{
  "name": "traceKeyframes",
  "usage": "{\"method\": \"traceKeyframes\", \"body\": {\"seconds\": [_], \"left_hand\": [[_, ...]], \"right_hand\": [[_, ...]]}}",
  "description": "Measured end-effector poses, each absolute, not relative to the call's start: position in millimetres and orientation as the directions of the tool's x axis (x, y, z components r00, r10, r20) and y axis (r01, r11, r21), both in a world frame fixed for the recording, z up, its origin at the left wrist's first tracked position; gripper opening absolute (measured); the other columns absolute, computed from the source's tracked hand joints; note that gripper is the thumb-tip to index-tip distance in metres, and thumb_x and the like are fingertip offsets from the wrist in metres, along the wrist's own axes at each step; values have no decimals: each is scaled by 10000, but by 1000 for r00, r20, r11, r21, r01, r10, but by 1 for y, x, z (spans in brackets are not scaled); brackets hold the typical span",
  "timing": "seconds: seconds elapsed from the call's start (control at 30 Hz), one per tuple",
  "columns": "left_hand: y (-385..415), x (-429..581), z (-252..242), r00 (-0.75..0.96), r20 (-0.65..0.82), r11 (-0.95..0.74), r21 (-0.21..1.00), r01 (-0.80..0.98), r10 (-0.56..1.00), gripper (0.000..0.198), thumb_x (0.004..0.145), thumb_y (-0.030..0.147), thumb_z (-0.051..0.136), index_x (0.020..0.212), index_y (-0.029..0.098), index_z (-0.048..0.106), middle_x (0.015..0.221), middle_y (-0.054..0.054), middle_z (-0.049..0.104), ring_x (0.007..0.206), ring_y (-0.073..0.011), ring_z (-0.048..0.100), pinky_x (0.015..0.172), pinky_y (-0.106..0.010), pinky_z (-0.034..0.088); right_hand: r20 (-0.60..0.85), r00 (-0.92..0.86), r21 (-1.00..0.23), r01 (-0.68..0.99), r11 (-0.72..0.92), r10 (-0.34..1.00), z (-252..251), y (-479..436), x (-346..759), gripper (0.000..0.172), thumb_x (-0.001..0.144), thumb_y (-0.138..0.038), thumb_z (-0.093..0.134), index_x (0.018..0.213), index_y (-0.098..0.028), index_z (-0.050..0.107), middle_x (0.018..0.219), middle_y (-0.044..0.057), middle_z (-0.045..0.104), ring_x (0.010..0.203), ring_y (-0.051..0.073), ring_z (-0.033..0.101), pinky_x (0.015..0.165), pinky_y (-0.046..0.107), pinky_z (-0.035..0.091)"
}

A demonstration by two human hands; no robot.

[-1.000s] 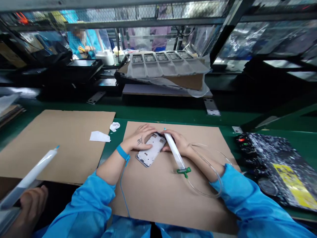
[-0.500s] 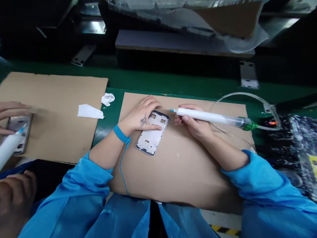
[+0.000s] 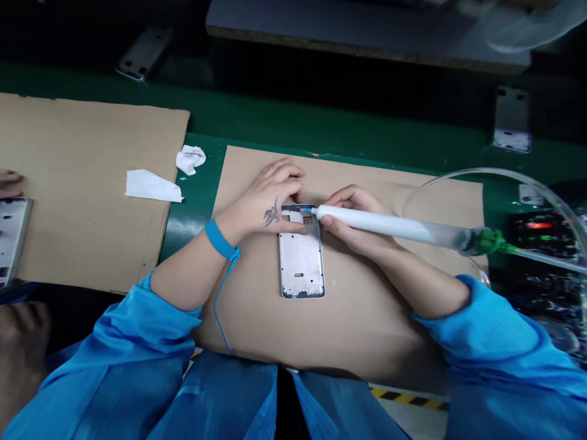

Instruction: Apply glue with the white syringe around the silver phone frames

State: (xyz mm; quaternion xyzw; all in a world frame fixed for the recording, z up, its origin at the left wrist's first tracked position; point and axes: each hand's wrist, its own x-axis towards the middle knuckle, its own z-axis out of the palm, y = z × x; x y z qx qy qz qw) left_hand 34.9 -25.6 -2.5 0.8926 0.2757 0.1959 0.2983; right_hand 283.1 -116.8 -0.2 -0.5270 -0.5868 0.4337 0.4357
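Note:
A phone middle frame (image 3: 301, 260), silvery with a dark top and bottom edge, lies flat on brown cardboard, nearly upright in my view. My left hand (image 3: 270, 205) steadies it, the thumb across its upper part and the fingers curled beyond its top left corner. My right hand (image 3: 367, 245) grips a white dispensing syringe (image 3: 394, 225) like a pen. The blue needle tip is at the frame's top edge; whether it touches cannot be made out. A green cap with a clear tube (image 3: 541, 253) closes the syringe's rear end.
Brown cardboard (image 3: 257, 324) covers the green bench (image 3: 275, 116). White paper scraps (image 3: 151, 185) lie left, beside a neighbour's cardboard, hand and phone frame (image 3: 11, 238). More frames (image 3: 512, 119) lie further back. A device with lit displays (image 3: 539, 226) stands right. A blue cord runs from my left wristband (image 3: 220, 240).
The phone frame has turned from slanted to nearly upright under my left hand. My right hand has brought the syringe tip from beside the frame onto its top edge area. My view has shifted.

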Motion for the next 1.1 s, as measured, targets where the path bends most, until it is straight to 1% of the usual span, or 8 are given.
{"method": "traceKeyframes", "body": {"seconds": [0.07,0.17,0.3,0.43,0.57,0.73,0.9,1.1], "left_hand": [[-26,36,-3,764,199,-673,639,373,613,629,787,744,994,1048,243,718,1536,-148,644,1707,-502,400,1419,-761,330],[-26,38,-5,761,206,-673,641,369,615,630,786,756,993,1040,247,722,1532,-139,650,1701,-500,410,1417,-761,322],[-27,38,-3,762,191,-659,655,371,619,666,742,781,1012,1032,248,739,1554,-135,655,1706,-499,401,1430,-740,309],[-27,37,-1,762,172,-655,647,390,624,642,736,724,1044,1029,240,740,1573,-131,655,1704,-500,405,1419,-731,337],[-27,38,-4,758,198,-664,647,375,621,637,724,705,1056,1016,237,737,1547,-133,664,1691,-498,421,1415,-710,350],[-26,38,-8,753,217,-662,660,357,622,620,721,698,1057,1021,254,744,1526,-118,667,1685,-499,431,1431,-738,311],[-26,38,-5,757,216,-669,650,360,617,627,740,723,1040,1021,254,734,1527,-129,670,1690,-499,436,1420,-743,333],[-27,37,-5,755,199,-656,658,370,625,640,738,744,1032,1030,254,742,1547,-124,663,1699,-505,414,1409,-754,339]], "right_hand": [[5,-37,-967,253,15,999,-1,-118,284,574,856,-815,899,981,-300,677,861,46,788,691,215,723,631,363,606],[-14,-25,-963,268,-7,1000,-2,-118,284,554,859,-805,902,985,-306,697,875,56,806,713,235,738,649,389,624],[-6,-39,-954,301,6,999,3,-118,282,550,837,-766,940,971,-286,708,850,50,792,698,210,725,613,341,602],[8,-62,-948,316,27,998,7,-118,280,521,845,-721,958,992,-284,714,839,44,780,699,207,723,607,333,595],[34,-69,-946,321,55,997,8,-118,279,497,850,-689,969,1002,-284,724,834,41,785,686,201,721,601,327,591],[36,-70,-934,353,59,997,5,-117,281,503,846,-705,966,993,-282,736,847,54,805,694,210,729,597,336,590],[42,-74,-932,357,66,996,3,-117,282,482,863,-683,958,1008,-281,735,880,64,826,701,213,734,593,339,582],[32,-90,-943,328,60,995,6,-116,280,479,852,-663,970,992,-282,715,817,39,793,643,190,690,551,320,554]]}}
